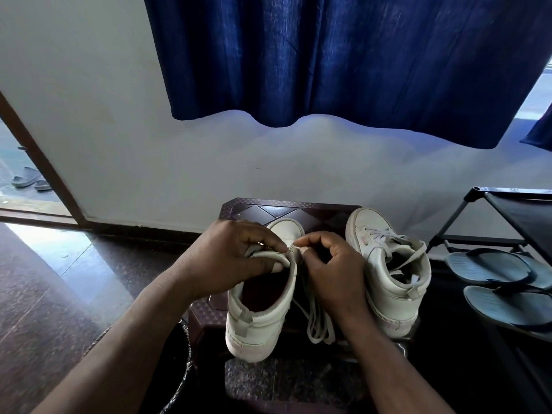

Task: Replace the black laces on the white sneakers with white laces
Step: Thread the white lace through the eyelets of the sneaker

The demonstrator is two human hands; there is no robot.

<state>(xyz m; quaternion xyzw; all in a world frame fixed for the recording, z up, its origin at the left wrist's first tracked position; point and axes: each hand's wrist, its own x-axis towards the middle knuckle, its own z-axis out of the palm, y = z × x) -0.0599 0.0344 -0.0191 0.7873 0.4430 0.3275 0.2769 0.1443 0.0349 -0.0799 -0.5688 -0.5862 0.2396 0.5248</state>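
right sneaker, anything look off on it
Only its laces: the right sneaker is threaded with a white lace left untied, loose ends flopping across the opening. No damage shows.

Both sneakers read off-white: the left sneaker [257,321] shows a dark reddish lining, the right sneaker [388,282] carries pale grey-white lacing. The loose lace [319,324] is white too. The stool [286,209] is deep maroon-brown, with a diamond pattern on top and a fine chequered weave along its rim. The curtain [328,55] is rich blue, the wall [104,100] pale grey-white, the floor [53,294] dark speckled stone. The 2 flip-flops [490,267] are slate blue with darker straps; the rack [525,216] is black.
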